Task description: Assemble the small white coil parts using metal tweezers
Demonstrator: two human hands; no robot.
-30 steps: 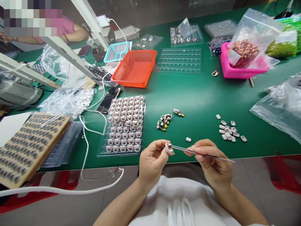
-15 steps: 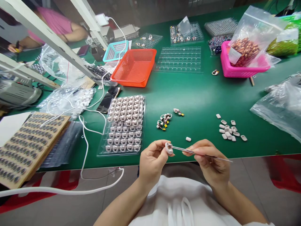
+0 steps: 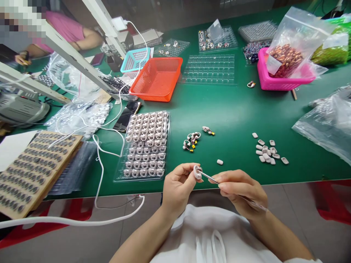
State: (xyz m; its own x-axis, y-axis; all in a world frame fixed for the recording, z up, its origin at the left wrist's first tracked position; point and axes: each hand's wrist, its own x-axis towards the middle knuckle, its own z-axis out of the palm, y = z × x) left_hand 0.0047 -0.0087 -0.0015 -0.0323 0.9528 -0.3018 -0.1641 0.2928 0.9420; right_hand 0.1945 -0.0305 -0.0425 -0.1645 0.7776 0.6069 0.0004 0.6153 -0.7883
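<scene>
Between thumb and fingers, my left hand (image 3: 179, 184) pinches a small white curved plastic shell (image 3: 196, 172), its hollow side facing right. My right hand (image 3: 242, 188) is closed around thin metal tweezers (image 3: 212, 179), whose tip is at the shell's opening. Whether the tip grips anything inside is too small to tell. Just beyond my hands lies one white oval cap (image 3: 219, 162). A pile of similar white caps (image 3: 264, 150) is to the right. Further off sit several white pieces with wires and yellow parts (image 3: 192, 140).
A clear tray of white shells (image 3: 146, 144) stands left of my hands, a board of round dark parts (image 3: 35, 168) further left. Behind are an orange basket (image 3: 156, 82), a phone (image 3: 127, 116) and a pink basket (image 3: 285, 82). White cables (image 3: 98, 171) cross the left side. Another person's arm (image 3: 87, 38) rests far left.
My right hand has turned and drawn slightly lower, tilting the tweezers more steeply, their tip still at the shell. My left hand and the shell are nearly unmoved.
</scene>
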